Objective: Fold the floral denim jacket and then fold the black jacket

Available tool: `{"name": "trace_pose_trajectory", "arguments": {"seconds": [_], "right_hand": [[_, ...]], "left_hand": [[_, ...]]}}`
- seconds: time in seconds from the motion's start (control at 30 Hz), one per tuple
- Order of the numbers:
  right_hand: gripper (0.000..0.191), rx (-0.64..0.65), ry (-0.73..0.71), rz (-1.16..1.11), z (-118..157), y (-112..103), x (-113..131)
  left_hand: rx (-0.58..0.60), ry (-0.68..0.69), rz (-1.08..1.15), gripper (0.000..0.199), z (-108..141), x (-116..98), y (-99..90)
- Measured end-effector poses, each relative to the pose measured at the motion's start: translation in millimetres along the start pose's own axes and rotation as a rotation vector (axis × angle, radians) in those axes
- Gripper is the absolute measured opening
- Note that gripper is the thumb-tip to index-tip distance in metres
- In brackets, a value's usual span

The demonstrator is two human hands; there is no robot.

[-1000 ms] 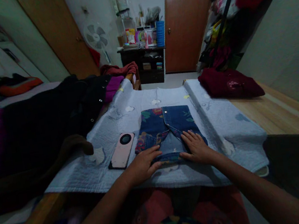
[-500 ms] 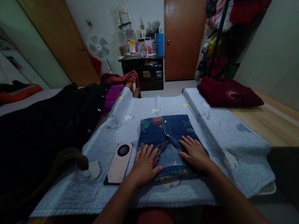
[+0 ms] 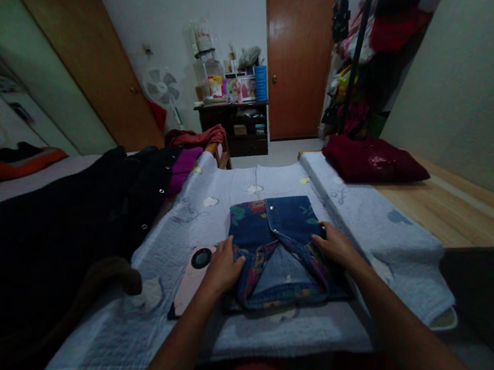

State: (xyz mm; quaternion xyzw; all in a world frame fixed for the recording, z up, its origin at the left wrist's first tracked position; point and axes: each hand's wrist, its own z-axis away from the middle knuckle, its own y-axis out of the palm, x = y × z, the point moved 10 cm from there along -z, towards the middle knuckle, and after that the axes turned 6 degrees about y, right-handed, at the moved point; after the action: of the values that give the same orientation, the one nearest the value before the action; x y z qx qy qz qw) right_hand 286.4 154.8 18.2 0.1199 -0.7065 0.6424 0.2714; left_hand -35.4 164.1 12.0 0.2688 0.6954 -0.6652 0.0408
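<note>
A folded blue denim jacket (image 3: pixel 252 221) with a floral print lies on the pale quilted cloth (image 3: pixel 294 348), its collar toward me and metal buttons down the front. My left hand (image 3: pixel 225 267) grips its left edge, with the thumb on top and the other fingers partly hidden along the side. At the opposite edge, my right hand (image 3: pixel 336 244) holds the jacket the same way, fingers curled at the side. A pink phone (image 3: pixel 190 280) with a round black camera ring rests just left of my left hand.
Dark clothing with purple parts (image 3: pixel 68 230) is spread on the left. A folded maroon garment (image 3: pixel 373 160) sits at the right on a wooden surface (image 3: pixel 411 213). Beyond are a fan (image 3: pixel 162 86), a dark cabinet (image 3: pixel 235 137) and a brown door (image 3: pixel 296 48).
Both hands have moved outward from lying flat on top of the jacket to holding its left and right edges. The view has shifted slightly.
</note>
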Motion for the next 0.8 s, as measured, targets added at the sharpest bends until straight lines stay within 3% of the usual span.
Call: {"name": "trace_pose_trajectory", "arguments": {"seconds": [0.23, 0.37, 0.47, 0.63, 0.8], "right_hand": [[0.053, -0.129, -0.164, 0.204, -24, 9, 53], [0.057, -0.050, -0.183, 0.245, -54, 27, 90], [0.060, -0.003, -0.185, 0.268, -72, 39, 107], [0.063, 0.074, -0.142, 0.285, -81, 66, 98], [0.067, 0.069, -0.096, 0.273, -79, 79, 80]], "left_hand": [[0.022, 0.045, -0.215, 0.057, -59, -31, 3.2], [-0.022, 0.002, -0.195, 0.064, -99, -42, 6.0], [-0.036, -0.035, -0.202, 0.068, -114, -41, 14.7], [0.012, -0.070, -0.208, 0.073, -116, -28, 37.6], [-0.002, -0.081, -0.228, 0.073, -113, -20, 44.4]]}}
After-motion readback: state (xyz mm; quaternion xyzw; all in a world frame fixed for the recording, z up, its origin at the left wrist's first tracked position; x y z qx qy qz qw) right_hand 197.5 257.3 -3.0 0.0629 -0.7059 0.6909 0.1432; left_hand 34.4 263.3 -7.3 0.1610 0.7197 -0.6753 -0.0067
